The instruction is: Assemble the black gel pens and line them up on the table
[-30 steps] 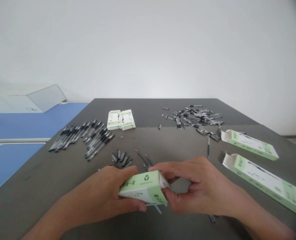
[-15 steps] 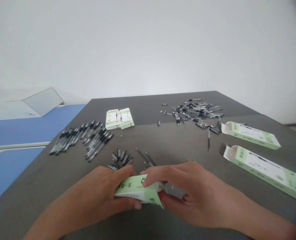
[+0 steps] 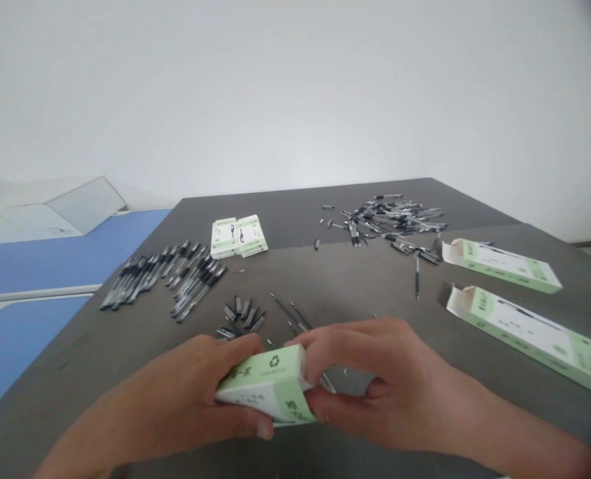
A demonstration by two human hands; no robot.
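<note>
I grasp a green-and-white box (image 3: 268,386) just above the near part of the dark worktop (image 3: 295,273). My left hand (image 3: 195,392) is clasped around its left part, thumb along the side facing me and fingers over the far side. My right hand (image 3: 379,386) is bent in on the right end, its fingers and thumb holding the edges there. The box sits tilted between my 2 hands, a recycling mark on its upper face.

Just beyond my hands, a few thin refills (image 3: 295,316) lie slantwise, partly hidden by my right hand. A cluster of short caps (image 3: 245,313) lies near them, beyond my left hand. Farther left, see-through pens with dark grips lie in 2 bunches, a left bunch (image 3: 135,279) and a right bunch (image 3: 198,289). Past these, 2 small boxes (image 3: 239,236) lie side by side.

On the far right side is a loose pile of pens (image 3: 395,216), with 1 single pen (image 3: 417,276) apart on the near side. To the right lie 2 long boxes, a nearer box (image 3: 534,339) and a farther box (image 3: 504,266), each with its left end flap open.
</note>
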